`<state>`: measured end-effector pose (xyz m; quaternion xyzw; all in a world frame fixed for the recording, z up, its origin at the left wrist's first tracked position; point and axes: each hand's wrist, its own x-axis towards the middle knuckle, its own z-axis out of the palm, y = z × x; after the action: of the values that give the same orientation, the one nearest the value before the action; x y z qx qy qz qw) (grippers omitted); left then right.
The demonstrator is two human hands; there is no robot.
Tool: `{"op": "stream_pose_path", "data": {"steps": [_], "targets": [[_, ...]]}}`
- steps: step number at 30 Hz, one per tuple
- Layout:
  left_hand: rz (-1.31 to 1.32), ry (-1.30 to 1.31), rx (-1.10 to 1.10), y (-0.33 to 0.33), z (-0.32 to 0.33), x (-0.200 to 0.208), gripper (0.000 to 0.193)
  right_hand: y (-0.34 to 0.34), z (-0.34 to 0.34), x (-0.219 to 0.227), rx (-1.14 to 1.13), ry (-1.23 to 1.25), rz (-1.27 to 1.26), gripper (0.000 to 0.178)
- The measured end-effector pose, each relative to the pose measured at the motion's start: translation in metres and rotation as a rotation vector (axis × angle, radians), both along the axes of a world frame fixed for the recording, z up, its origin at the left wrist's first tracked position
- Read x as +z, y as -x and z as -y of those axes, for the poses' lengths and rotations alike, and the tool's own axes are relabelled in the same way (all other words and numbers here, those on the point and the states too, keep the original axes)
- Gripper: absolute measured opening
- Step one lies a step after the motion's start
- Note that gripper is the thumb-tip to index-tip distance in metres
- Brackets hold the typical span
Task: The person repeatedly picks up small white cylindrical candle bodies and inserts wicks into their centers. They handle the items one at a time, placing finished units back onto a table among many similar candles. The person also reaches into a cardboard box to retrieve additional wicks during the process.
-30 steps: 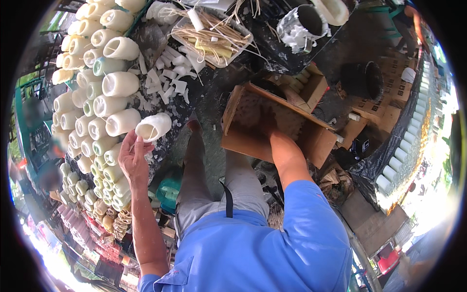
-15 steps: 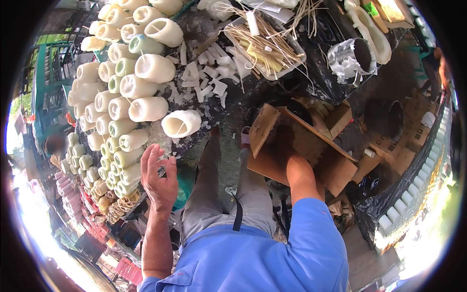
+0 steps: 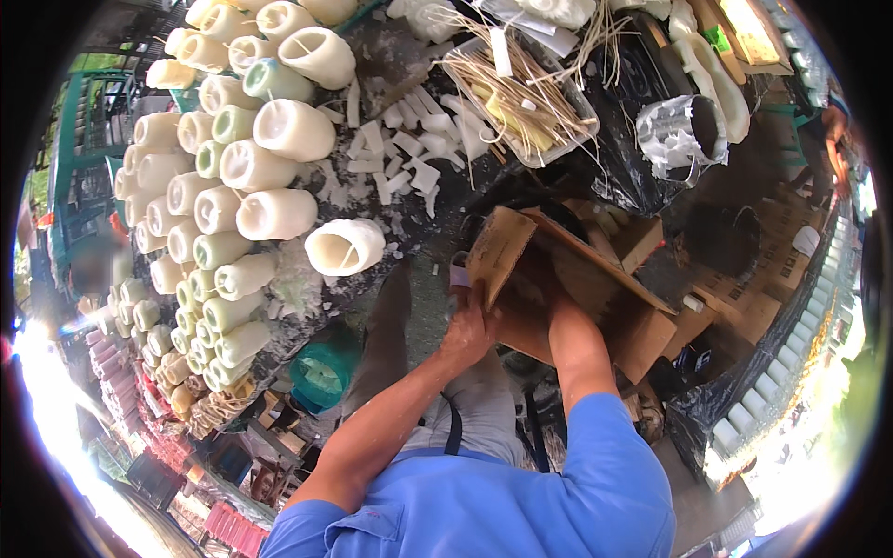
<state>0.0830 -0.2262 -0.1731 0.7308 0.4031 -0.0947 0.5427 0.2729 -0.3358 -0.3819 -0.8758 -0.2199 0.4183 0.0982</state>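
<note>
A brown cardboard box (image 3: 609, 270) with raised flaps stands tilted in front of me. At its near left edge my left hand (image 3: 471, 327) is closed round the base of a flap (image 3: 500, 249). My right hand (image 3: 554, 296) reaches down inside the box; shadow hides its fingers, so I cannot tell what it touches. On the table to the left, one pale hollow wax candle (image 3: 345, 246) lies on its side, apart from many similar cream and greenish candles (image 3: 277, 215).
Broken white wax pieces (image 3: 400, 158) litter the dark table. A plastic tray (image 3: 575, 139) holds thin wick sticks; a wax-coated metal can (image 3: 662, 139) is right of it. A teal bucket (image 3: 324, 372) stands below the table edge. Rows of white candles (image 3: 755, 398) line the right.
My left hand has swung right from beside the candles to the box's flap. My right arm stays in the box. The view has shifted slightly.
</note>
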Motion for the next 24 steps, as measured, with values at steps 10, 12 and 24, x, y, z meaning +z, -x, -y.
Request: {"op": "stream_pose_path", "data": {"steps": [10, 12, 24], "targets": [[-0.073, -0.089, 0.012, -0.003, -0.008, -0.017, 0.054, -0.005, 0.042, 0.007, -0.681, -0.546, -0.879, 0.059], [-0.099, -0.094, -0.007, -0.008, -0.009, -0.014, 0.055, -0.006, 0.041, 0.004, -0.731, -0.592, -0.976, 0.058], [-0.157, -0.065, -0.015, -0.012, -0.024, 0.003, 0.046, -0.008, 0.035, -0.007, -0.769, -0.694, -1.212, 0.052]]}}
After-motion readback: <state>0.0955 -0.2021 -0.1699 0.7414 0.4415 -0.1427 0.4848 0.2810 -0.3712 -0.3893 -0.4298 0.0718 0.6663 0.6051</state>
